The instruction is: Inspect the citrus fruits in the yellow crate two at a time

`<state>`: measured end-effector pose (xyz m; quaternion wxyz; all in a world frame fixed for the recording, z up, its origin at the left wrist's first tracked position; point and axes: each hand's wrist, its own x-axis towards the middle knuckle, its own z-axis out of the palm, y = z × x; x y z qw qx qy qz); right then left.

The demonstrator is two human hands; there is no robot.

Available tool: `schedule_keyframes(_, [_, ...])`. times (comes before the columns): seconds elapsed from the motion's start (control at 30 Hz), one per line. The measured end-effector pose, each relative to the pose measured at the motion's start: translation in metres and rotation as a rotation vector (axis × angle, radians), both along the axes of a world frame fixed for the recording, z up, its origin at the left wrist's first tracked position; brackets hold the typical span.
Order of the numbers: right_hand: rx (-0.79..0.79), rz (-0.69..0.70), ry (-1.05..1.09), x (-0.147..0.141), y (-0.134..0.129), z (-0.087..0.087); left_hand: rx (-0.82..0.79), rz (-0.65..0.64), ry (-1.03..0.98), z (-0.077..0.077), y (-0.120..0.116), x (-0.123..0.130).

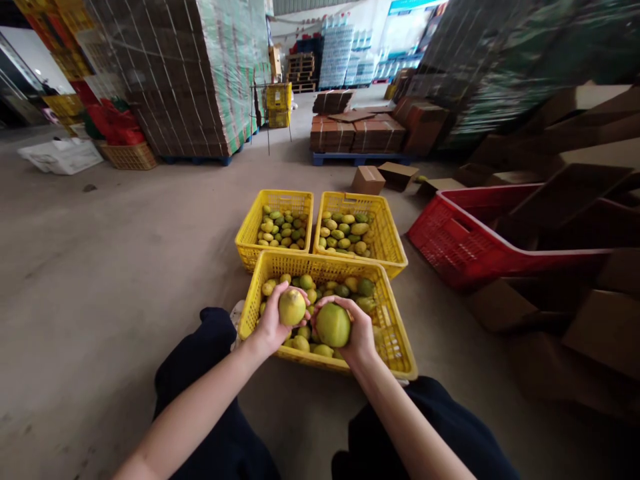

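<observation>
Over the near yellow crate (pixel 400 353), my left hand (pixel 270 325) is closed around a yellowish lemon (pixel 292 307) whose pointed tip faces up. Beside it, my right hand (pixel 361 330) grips a larger, greener lemon (pixel 333 325), its fingers curled over the far side. The two fruits are held apart at about the same height. Below them in the crate lie many yellow and green lemons (pixel 301 343), partly hidden by my hands. Two more yellow crates stand just beyond, the left crate (pixel 241 241) and the right crate (pixel 397 248), both holding similar fruit.
To the right stands a red crate (pixel 435 230) with cardboard in it, among loose cardboard boxes (pixel 605 327). A blue pallet (pixel 360 159) bears flattened cartons further ahead. Tall wrapped stacks (pixel 165 80) rise at the left and right. My knees flank the near crate.
</observation>
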<state>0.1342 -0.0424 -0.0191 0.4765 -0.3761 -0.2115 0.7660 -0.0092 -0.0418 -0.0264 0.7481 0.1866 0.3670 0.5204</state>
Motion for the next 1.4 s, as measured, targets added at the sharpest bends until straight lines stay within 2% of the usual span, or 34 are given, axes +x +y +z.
schedule_keyframes(0.2, [-0.013, -0.052, -0.062, -0.002, -0.001, 0.001, 0.035, -0.023, 0.064, -0.005, -0.001, 0.004])
schedule_keyframes(0.4, [-0.073, -0.127, -0.051, -0.003, 0.002, -0.001, -0.078, -0.03, -0.015, -0.007, 0.002, 0.005])
schedule_keyframes(0.57, [-0.194, -0.137, -0.019, -0.001, 0.007, -0.002, -0.219, 0.021, -0.143, -0.004, 0.006, 0.005])
schedule_keyframes(0.7, [-0.372, -0.125, -0.008, 0.003, 0.013, -0.006, -0.232, 0.064, -0.254, -0.001, 0.009, 0.003])
schedule_keyframes(0.77, [-0.406, -0.151, 0.005, 0.004, 0.016, -0.009, -0.241, 0.054, -0.267, -0.001, 0.01, 0.002])
schedule_keyframes(1.03, [-0.333, -0.122, 0.062, 0.004, 0.017, -0.008, -0.24, -0.028, -0.124, -0.011, 0.012, 0.003])
schedule_keyframes(1.2, [-0.366, -0.079, 0.054, 0.002, 0.017, -0.006, -0.295, -0.07, -0.07, -0.016, 0.012, 0.003])
schedule_keyframes(1.4, [-0.398, -0.099, 0.074, 0.003, 0.019, -0.012, -0.184, -0.052, -0.105, -0.014, 0.011, 0.003])
